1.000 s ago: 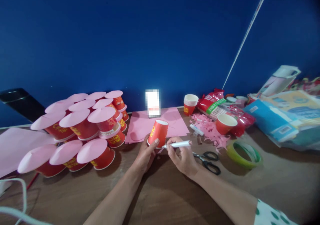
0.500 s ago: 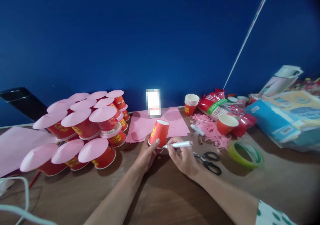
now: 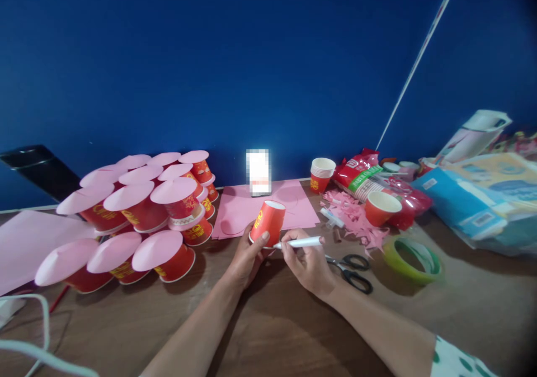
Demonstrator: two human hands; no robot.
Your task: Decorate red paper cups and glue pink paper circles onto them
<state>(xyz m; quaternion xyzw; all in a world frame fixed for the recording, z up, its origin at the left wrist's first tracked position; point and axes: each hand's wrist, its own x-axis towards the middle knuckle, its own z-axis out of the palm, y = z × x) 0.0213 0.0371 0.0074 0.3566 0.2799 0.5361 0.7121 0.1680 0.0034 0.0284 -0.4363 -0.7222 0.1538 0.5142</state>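
A red paper cup (image 3: 271, 223) with yellow lettering is held upside down and slightly tilted above the table; my left hand (image 3: 248, 255) is closed round its lower side. In my right hand (image 3: 309, 265) is a white marker pen (image 3: 302, 243), pinched between thumb and fingers. Its tip meets or almost meets the cup's rim; I cannot tell whether they touch. Behind the cup lie pink paper sheets (image 3: 229, 203). A pair of black-handled scissors (image 3: 356, 271) lies just right of my right hand.
Several red cups with pink cone tops (image 3: 174, 189) stand at the left, some stacked. On the right are a cup stack (image 3: 322, 174), a lone cup (image 3: 381, 208), pink paper scraps (image 3: 356, 217), yellow-green tape (image 3: 405, 268) and blue packs (image 3: 457, 203). A white cable (image 3: 44, 324) crosses the left corner.
Both hands, the cup and the marker keep almost the same position. The whole view has shifted very slightly.
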